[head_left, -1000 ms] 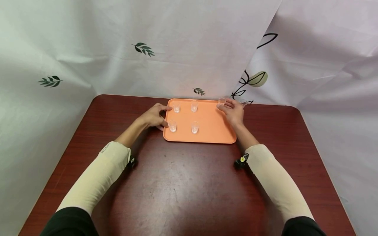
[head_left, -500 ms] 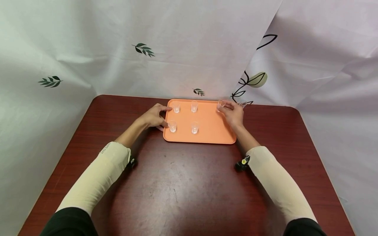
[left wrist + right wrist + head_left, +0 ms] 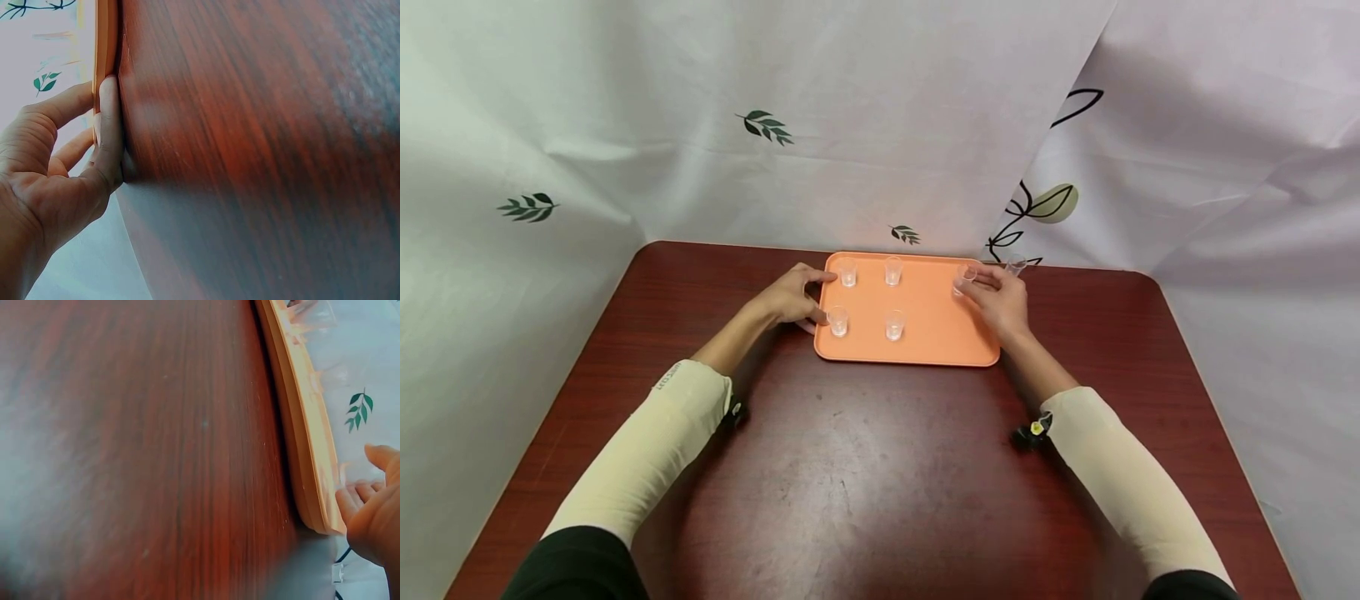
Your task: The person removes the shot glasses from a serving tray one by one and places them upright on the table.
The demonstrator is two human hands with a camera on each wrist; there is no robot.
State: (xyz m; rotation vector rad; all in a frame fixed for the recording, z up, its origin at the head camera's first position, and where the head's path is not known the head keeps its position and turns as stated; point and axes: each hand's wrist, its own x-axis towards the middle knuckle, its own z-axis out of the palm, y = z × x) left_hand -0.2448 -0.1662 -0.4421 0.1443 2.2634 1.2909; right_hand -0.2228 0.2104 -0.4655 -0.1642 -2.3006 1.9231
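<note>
**Small clear cup held at the tray's far right corner**

The clear cup (image 3: pixel 964 279) stands at the far right corner of the orange tray (image 3: pixel 928 337), pinched between the thumb and fingertips of the right hand (image 3: pixel 1000 302). That hand's grip is closed on the cup, its palm lying over the tray's right edge. In the right wrist view the fingertips (image 3: pixel 350 503) curl just past the tray's rim (image 3: pixel 306 456).

Four more clear cups stand upright on the tray, well apart from each other: two in the far row (image 3: pixel 847 272) (image 3: pixel 892 271) and two in the near row (image 3: pixel 838 321) (image 3: pixel 894 325). One further cup (image 3: pixel 1017 265) sits off the tray on the bench, just beyond the right hand.

The left hand (image 3: pixel 792 297) rests against the tray's left edge. Its fingers lie straight and relaxed, so this grip is open; the left wrist view shows the thumb (image 3: pixel 110 125) pressed along the tray's side.

The tray lies at the far middle of the dark red wooden bench (image 3: pixel 865 475). White cloth printed with leaves (image 3: pixel 763 123) hangs behind and at both sides.
</note>
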